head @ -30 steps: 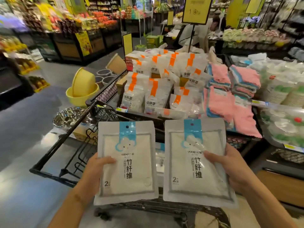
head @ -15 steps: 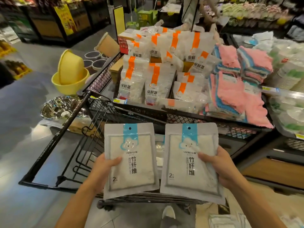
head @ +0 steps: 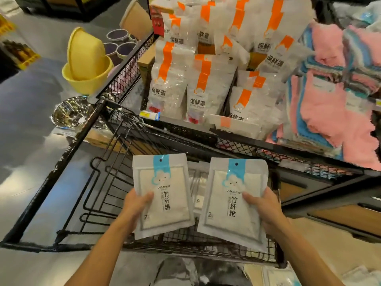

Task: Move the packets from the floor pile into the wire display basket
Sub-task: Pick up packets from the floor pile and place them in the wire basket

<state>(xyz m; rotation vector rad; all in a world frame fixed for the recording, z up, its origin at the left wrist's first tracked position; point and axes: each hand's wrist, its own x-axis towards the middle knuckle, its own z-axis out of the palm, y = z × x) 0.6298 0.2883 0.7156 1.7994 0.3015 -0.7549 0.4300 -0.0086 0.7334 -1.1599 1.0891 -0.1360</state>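
Note:
I hold two flat white packets with blue cloud labels above the black wire display basket (head: 68, 162). My left hand (head: 137, 205) grips the left packet (head: 162, 195) by its lower left edge, thumb on the front. My right hand (head: 265, 207) grips the right packet (head: 233, 201) by its right edge. Both packets stand upright, side by side, over the basket's near right part. Another packet of the same kind (head: 198, 193) lies in the basket between them. At the bottom right, part of the floor pile (head: 284, 279) shows.
Beyond the basket, a mesh bin (head: 185, 131) holds white bags with orange stripes (head: 208, 89) and pink and blue cloths (head: 334, 112). Yellow plastic basins (head: 86, 62) and a steel bowl (head: 70, 112) stand at the left. Grey floor lies further left.
The view has tilted down and moved closer to the basket. Both hands have lowered the packets towards the basket, keeping the same grip.

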